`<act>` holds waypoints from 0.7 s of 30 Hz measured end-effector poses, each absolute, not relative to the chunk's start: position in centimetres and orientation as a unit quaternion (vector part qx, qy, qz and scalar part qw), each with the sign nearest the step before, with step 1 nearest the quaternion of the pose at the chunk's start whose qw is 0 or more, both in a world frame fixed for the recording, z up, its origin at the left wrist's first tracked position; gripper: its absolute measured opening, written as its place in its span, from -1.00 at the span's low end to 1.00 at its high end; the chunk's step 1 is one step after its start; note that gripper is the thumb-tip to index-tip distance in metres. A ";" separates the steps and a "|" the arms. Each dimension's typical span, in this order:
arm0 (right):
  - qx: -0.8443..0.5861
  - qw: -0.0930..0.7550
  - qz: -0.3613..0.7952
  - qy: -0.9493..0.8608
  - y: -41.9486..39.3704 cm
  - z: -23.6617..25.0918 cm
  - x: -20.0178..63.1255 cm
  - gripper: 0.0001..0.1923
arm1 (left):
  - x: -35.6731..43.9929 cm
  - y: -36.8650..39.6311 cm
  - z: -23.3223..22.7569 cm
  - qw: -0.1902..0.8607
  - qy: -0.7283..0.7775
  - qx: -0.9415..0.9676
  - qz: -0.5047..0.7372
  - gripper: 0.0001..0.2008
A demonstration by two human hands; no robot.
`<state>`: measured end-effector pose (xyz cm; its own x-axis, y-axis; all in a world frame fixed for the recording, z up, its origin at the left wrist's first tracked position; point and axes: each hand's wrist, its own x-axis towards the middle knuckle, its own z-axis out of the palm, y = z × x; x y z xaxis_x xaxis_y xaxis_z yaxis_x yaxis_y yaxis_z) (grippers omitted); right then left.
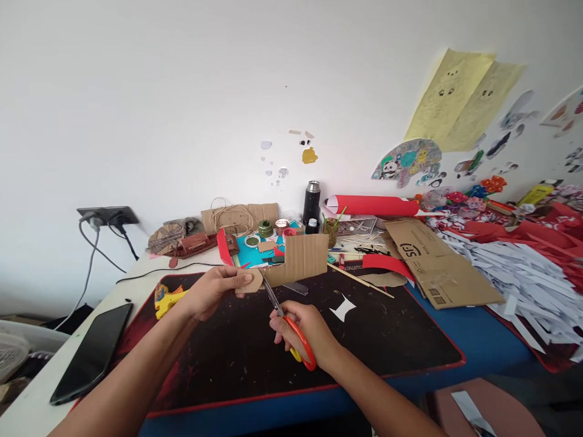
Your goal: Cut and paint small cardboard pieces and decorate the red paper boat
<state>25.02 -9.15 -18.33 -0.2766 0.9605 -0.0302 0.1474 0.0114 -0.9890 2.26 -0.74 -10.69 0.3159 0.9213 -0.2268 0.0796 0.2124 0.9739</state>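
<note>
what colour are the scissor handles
Orange-red with a yellow inner part, on the metal-bladed scissors; head view shows it best.

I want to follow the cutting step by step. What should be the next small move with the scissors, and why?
Probably close the scissors to advance the cut: the right hand holds their blades at the edge of the cardboard piece, which the left hand pinches by its narrow end above the black mat.

A blue tabletop carries a dark mat in the middle, a black phone at near left, flattened cardboard and white paper strips at right, craft clutter along the far edge.
</note>
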 end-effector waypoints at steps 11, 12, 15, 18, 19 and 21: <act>-0.440 0.399 0.610 -0.523 -8.9 -19.4 24.8 -0.30 | 2.1 -1.2 -11.0 0.599 0.480 0.533 0.355 -0.53; -0.440 0.401 0.614 -0.518 -9.0 -19.3 24.7 -0.28 | 2.1 -1.2 -11.0 0.600 0.481 0.531 0.357 -0.54; -0.437 0.405 0.619 -0.512 -9.1 -18.9 24.6 -0.25 | 2.0 -1.2 -11.2 0.623 0.476 0.503 0.364 -0.54; -0.436 0.397 0.628 -0.507 -9.2 -18.7 24.6 -0.24 | 1.9 -1.0 -11.6 0.621 0.468 0.513 0.363 -0.57; -0.436 0.396 0.632 -0.504 -9.2 -18.7 24.6 -0.23 | 1.8 -1.0 -11.7 0.615 0.467 0.522 0.361 -0.57; -0.433 0.398 0.636 -0.500 -9.1 -18.8 24.6 -0.22 | 1.8 -0.9 -11.8 0.606 0.468 0.535 0.357 -0.57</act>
<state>24.62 -9.09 -18.79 -0.3088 0.9387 -0.1530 -0.0729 -0.1837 -0.9803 1.79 -0.90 -11.76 0.3066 0.9336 -0.1854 0.0672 0.1730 0.9826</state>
